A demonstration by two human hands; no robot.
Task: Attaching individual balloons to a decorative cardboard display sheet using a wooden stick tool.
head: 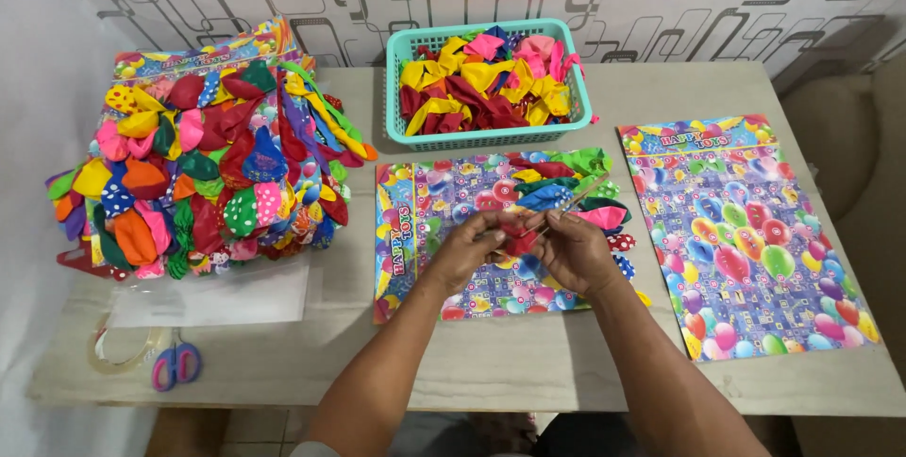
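Both hands meet over a colourful printed card sheet (444, 194) lying in the middle of the table. My left hand (464, 251) pinches a red deflated balloon (517, 238). My right hand (576, 251) grips the same balloon and holds a thin stick (582, 194) that points up to the right. Several balloons, green, blue, pink and red (557, 188), lie fixed along the sheet's upper right part.
A teal plastic basket (491, 139) full of loose balloons stands behind the sheet. A tall stack of balloon-covered sheets (203, 169) fills the left. A blank printed sheet (746, 230) lies at right. Tape roll (118, 348), small scissors (176, 364) and clear plastic sleeves (226, 298) lie near left.
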